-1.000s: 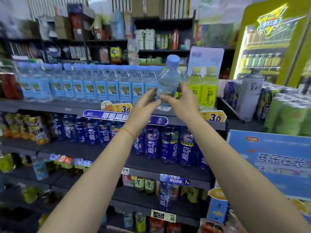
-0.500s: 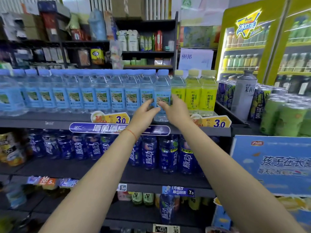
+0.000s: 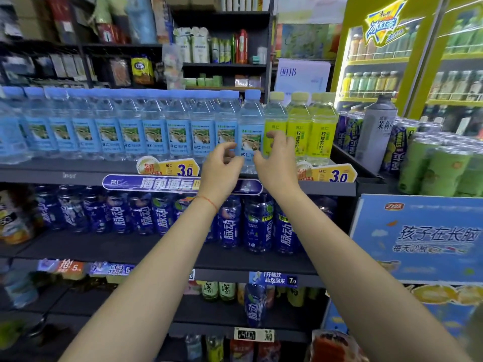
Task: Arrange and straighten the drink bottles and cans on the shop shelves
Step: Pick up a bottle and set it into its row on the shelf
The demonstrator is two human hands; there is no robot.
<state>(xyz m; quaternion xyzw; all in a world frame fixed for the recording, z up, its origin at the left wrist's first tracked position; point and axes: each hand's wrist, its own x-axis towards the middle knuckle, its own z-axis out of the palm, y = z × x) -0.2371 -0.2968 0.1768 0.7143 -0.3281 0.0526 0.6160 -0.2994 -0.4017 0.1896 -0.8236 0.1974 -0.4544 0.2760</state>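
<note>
A: Where are the hands?

B: Both are up at the top shelf (image 3: 78, 173). The left hand (image 3: 222, 168) and right hand (image 3: 277, 163) sit either side of one blue bottle (image 3: 250, 126), the last in the blue row (image 3: 117, 126).

A: Are they holding it?

B: I cannot tell for certain. The left fingers (image 3: 230, 146) are loosely curled with a gap between thumb and forefinger, just beside the bottle's lower left. The right fingers (image 3: 281, 138) are curled too, partly in front of the first yellow bottle (image 3: 274, 118), the thumb near the blue bottle's lower right edge. Neither hand plainly wraps round it.

A: And the bottle itself?

B: Upright on the shelf, label facing out, between the blue row and the yellow bottles (image 3: 311, 126). It stands a little forward of its neighbours, by the shelf edge.

A: What else is about?

B: Price tags (image 3: 337, 175) reading 3.0 hang on the shelf lip. Dark blue bottles (image 3: 146, 218) fill the shelf below. Green cans (image 3: 444, 168) and a tall grey bottle (image 3: 376, 131) stand to the right, with a lit yellow fridge (image 3: 347, 48) behind them. A red thread (image 3: 209, 201) circles the left wrist.
</note>
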